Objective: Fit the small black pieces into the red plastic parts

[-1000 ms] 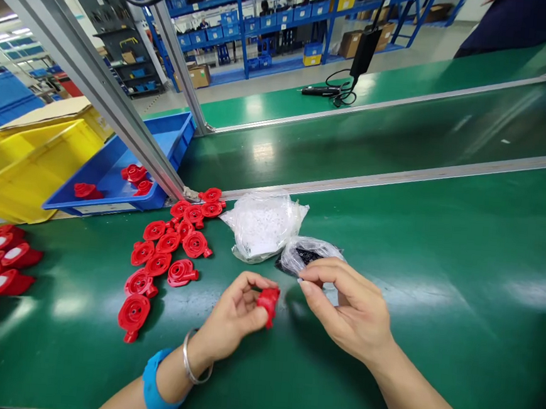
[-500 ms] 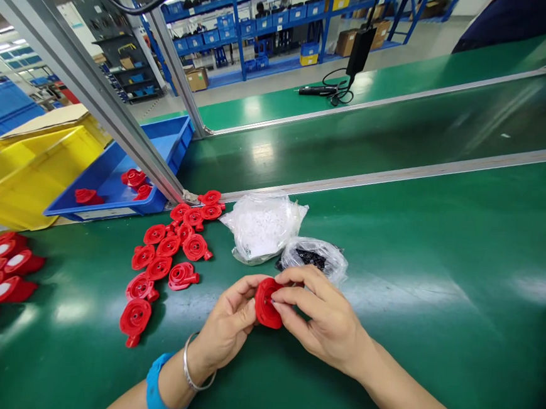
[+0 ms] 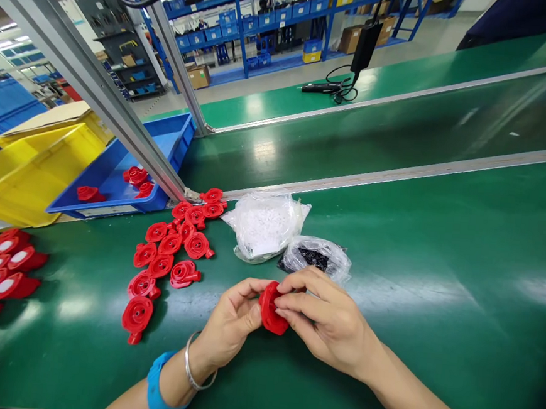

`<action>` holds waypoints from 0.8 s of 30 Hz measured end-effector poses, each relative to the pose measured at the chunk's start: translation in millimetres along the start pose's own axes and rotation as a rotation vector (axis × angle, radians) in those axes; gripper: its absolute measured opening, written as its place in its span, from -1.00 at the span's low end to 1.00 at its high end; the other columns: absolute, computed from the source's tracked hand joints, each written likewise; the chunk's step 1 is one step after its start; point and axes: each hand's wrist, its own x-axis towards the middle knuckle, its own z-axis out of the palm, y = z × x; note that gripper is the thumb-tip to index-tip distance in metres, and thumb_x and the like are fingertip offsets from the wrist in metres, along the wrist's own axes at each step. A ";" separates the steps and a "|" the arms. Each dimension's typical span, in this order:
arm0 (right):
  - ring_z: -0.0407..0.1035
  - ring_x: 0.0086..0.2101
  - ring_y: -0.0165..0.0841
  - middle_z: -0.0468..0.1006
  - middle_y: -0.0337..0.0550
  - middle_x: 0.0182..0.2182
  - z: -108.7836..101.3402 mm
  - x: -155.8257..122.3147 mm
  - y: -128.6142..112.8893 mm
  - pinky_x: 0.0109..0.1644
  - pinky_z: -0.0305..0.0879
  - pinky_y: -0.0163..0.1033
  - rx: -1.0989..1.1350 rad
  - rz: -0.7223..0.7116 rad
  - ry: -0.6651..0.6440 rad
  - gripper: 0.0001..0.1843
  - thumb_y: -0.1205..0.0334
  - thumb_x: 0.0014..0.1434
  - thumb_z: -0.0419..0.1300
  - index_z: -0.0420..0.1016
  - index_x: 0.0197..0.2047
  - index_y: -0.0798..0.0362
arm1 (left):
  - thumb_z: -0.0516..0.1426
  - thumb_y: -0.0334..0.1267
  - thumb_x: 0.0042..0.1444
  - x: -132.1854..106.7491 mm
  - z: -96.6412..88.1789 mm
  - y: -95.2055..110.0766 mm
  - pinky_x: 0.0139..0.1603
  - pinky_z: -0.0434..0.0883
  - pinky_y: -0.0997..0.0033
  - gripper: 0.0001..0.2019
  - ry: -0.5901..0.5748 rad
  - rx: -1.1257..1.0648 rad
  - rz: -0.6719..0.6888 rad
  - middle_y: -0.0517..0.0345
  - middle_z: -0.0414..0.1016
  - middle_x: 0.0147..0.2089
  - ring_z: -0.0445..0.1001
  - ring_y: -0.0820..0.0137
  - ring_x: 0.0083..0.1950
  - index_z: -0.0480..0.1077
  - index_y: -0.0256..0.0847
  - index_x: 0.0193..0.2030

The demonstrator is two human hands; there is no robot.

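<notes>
- The left hand [image 3: 230,322] grips a round red plastic part [image 3: 269,308] by its edge, with thumb and fingers. The part is held up over the green table [image 3: 382,383].
- The right hand [image 3: 332,322] has its fingertips bunched up, touching the part's open face. I can't tell if they pinch something tiny.
- To do this well, I'd keep the left hand still, aim straight at the middle and push softly.
- Other round red parts with spouts [image 3: 161,265] lie to the left on the table.
- Past the hands, a small clear plastic bag [image 3: 341,265] has black bits [image 3: 313,258] in it. Beside it, a bigger clear plastic bag [image 3: 298,214] holds white bits [image 3: 264,229].
- Farther left, a long blue plastic tray [image 3: 68,207] holds a few red pieces [image 3: 135,175].
- Next to it is a yellow plastic bin [image 3: 45,158]. Its inside is hard to see.
</notes>
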 end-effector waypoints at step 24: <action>0.34 -0.32 -0.30 0.51 0.02 -0.30 4.4 5.5 -12.2 -0.25 0.39 -0.14 -0.012 -0.010 0.012 -0.81 0.49 0.14 0.12 0.54 -0.22 0.17 | 0.35 -0.21 0.03 -3.0 8.4 4.8 -0.24 0.49 0.58 -0.71 0.071 -0.189 -0.055 0.12 0.53 -0.22 0.51 0.51 -0.27 0.49 -0.27 -0.14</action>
